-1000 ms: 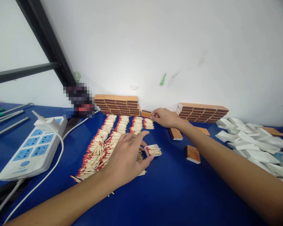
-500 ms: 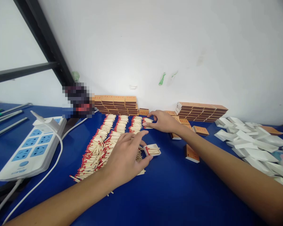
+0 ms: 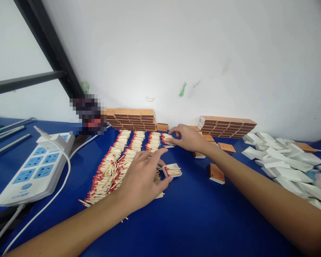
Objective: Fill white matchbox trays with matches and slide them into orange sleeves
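My left hand (image 3: 142, 175) is beside a small white matchbox tray (image 3: 178, 173), its thumb on the near side and a fingertip by the left end. Several red-headed matches (image 3: 171, 171) lie in the tray. Farther back, my right hand (image 3: 188, 138) has its thumb and fingers curled at the edge of a short row of matches (image 3: 166, 138); its fingertips partly cover the matches they pinch. Long rows of loose matches (image 3: 109, 167) spread behind and left of my left hand, which hides part of them.
Stacked matchboxes (image 3: 135, 119) stand along the wall, with another stack (image 3: 227, 126) to the right. Single matchboxes (image 3: 216, 174) lie near my right forearm. White empty trays (image 3: 283, 157) heap at the right. A power strip (image 3: 34, 167) with a white cable lies left.
My right thumb and fingertips have drawn back slightly to the right over the short row, uncovering more match heads. My left hand and the tray stay in place.
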Available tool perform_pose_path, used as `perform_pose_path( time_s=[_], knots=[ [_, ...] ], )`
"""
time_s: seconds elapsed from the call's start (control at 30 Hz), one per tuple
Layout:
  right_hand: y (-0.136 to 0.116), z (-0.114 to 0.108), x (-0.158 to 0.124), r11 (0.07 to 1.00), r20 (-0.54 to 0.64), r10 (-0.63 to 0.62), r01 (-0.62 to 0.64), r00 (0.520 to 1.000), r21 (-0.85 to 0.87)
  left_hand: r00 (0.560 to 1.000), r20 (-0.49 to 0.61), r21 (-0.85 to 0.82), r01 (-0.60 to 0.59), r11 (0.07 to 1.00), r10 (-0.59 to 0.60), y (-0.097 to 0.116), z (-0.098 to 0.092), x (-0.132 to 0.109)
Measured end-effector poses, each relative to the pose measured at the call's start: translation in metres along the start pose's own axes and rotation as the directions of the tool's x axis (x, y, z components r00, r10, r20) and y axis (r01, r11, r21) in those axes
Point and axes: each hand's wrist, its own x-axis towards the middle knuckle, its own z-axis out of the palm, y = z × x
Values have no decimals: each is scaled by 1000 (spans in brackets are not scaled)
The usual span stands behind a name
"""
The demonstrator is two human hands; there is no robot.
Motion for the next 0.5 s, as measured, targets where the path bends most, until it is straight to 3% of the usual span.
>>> perform_pose_path(
  time_s=[0.07,0.17,0.3,0.4,0.5],
  knots=[
    [-5,-3,3,997,-118,-81,80,990,-15,1000,2,-2,1,1000,-1,0,0,0],
    [-22,-11,17,951,-294,-302,267,907,-155,1000,9,-2,-1,1000,1,-1,0,0],
    [-60,-21,41,819,-234,-537,435,810,-373,1000,21,-14,0,1000,0,-1,0,0],
    [-76,-24,51,801,-196,-552,451,810,-395,1000,25,-26,1,1000,-1,-1,0,-1],
    [-70,-25,42,880,-230,-445,376,865,-289,999,31,-28,13,1000,-12,-1,0,-1]
  ],
)
